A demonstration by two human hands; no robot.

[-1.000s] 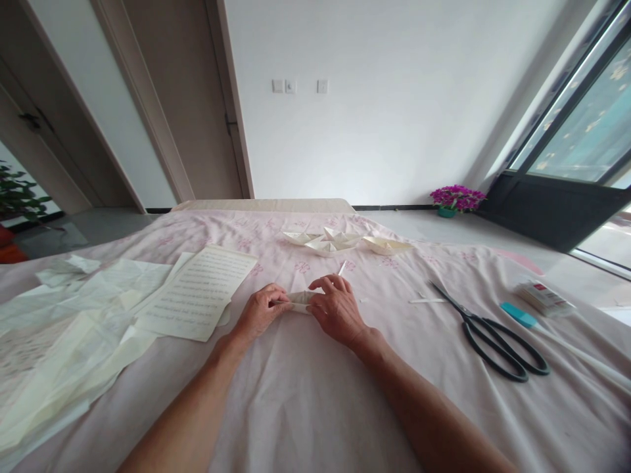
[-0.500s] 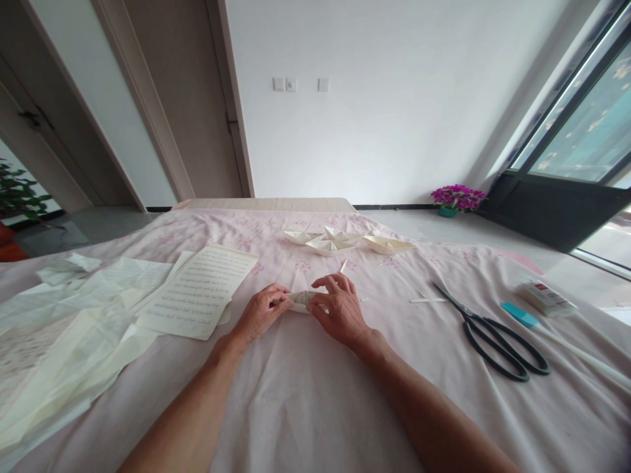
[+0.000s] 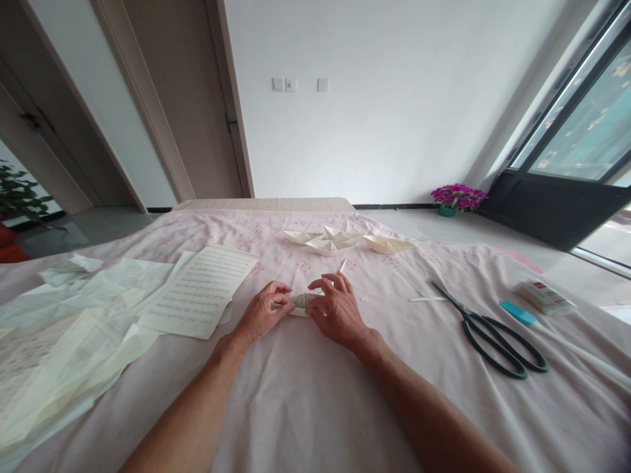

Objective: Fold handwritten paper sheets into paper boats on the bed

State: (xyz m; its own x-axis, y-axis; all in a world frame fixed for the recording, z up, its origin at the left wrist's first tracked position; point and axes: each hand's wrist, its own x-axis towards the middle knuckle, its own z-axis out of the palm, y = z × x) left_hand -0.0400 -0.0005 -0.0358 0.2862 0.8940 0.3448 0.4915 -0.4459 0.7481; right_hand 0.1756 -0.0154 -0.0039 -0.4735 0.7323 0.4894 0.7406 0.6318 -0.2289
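Between my hands lies a small folded paper boat [image 3: 302,300], low over the cloth, its ends covered by my fingers. My left hand [image 3: 266,309] pinches the boat's left end with thumb and fingers. At the other end, my right hand [image 3: 336,306] grips the folded paper between thumb and forefinger, its other fingers arched above. Beyond them sit several finished paper boats [image 3: 332,243], with a yellowish boat [image 3: 388,244] at their right. A thin white strip pokes up behind my right hand.
Written sheets [image 3: 200,292] and crumpled paper [image 3: 93,309] spread over the left side. On the right lie black-handled scissors [image 3: 493,335], paper scraps [image 3: 428,299], a blue-ended white stick [image 3: 518,313] and a small box [image 3: 545,295]. A pink cloth [image 3: 290,401] covers the table.
My left thumb and fingers have shifted slightly on the boat's left end, and the fingers have lifted a little. My right hand has edged slightly left. Everything else stays put.
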